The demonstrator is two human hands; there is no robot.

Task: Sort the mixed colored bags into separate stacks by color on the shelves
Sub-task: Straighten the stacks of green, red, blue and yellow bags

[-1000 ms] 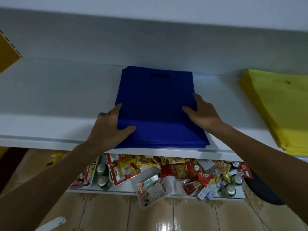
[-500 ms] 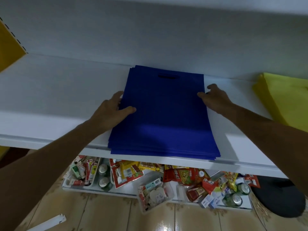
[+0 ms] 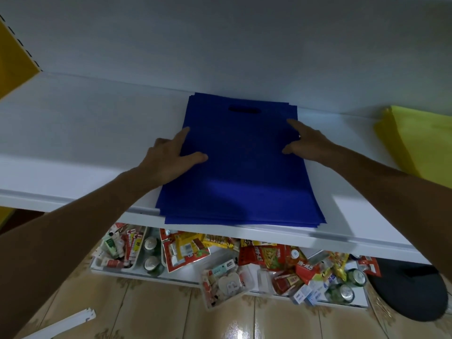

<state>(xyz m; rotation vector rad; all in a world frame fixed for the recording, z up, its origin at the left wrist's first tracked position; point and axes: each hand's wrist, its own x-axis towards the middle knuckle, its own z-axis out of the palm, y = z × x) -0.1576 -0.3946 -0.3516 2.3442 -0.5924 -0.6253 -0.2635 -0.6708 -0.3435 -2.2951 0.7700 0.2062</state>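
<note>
A white shelf [image 3: 85, 148] carries a stack of blue bags [image 3: 242, 182] lying flat, its near edge at the front lip, and a pile of yellow bags [image 3: 415, 140] well apart to the right. A lower shelf [image 3: 188, 271] holds snack packets [image 3: 266, 258] and cans [image 3: 151, 264]. A white strip [image 3: 63, 322] lies on the tiled floor [image 3: 159, 311].

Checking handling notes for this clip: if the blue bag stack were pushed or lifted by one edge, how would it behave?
Lifted by one edge, the blue bag stack probably flops: the bags look thin and lie flat. Pushed, its layers may slide apart; the near edges are already staggered at the shelf lip.
</note>
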